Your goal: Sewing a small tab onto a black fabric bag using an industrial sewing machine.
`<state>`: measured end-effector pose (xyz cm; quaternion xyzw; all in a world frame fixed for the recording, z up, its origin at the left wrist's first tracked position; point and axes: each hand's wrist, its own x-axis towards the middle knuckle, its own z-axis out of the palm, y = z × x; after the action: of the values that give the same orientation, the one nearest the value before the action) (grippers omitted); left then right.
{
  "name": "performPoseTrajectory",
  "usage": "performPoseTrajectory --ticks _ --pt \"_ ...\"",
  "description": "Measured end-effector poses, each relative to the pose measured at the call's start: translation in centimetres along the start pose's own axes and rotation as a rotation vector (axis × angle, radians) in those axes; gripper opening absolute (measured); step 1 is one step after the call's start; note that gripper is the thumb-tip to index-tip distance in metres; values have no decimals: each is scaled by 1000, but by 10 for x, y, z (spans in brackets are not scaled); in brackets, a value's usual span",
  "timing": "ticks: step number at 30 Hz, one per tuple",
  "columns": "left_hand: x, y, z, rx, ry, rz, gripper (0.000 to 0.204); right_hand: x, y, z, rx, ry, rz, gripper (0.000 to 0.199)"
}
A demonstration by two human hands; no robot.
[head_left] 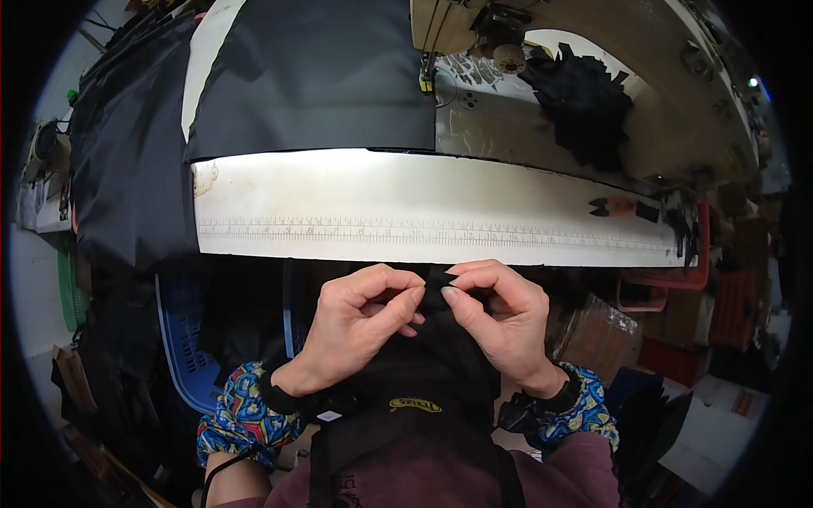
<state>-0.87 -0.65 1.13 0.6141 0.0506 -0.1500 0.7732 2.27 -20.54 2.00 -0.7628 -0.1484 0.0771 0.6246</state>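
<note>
Pinching a small black fabric piece [436, 288] between fingers of left hand [360, 326] and right hand [500, 326].

A sewing workshop — a cream industrial sewing machine [474, 25] stands on a white worktable [423, 190] with a printed ruler strip [423, 233]. Dark fabric panels [309, 72] and black cut fabric scraps [584, 102] lie about

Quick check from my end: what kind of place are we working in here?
Most likely a garment sewing workshop: a sewing machine on a white table with a printed ruler strip, black fabric and scissors.
</note>
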Motion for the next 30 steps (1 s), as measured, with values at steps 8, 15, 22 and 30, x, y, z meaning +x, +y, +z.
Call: performPoseTrajectory --ticks 8,15,22,30 --pt "1 0 1 -2 76 90 12 4 5 8 102 27 71 10" --pt "26 22 -33 445 157 280 6 112 17 -22 -703 -63 -659 26" --pt "48 42 -49 685 97 407 6 156 47 -29 -830 -114 -792 17" --pt "107 55 -57 1443 -158 1042 27 165 27 -15 -334 -13 -255 10"
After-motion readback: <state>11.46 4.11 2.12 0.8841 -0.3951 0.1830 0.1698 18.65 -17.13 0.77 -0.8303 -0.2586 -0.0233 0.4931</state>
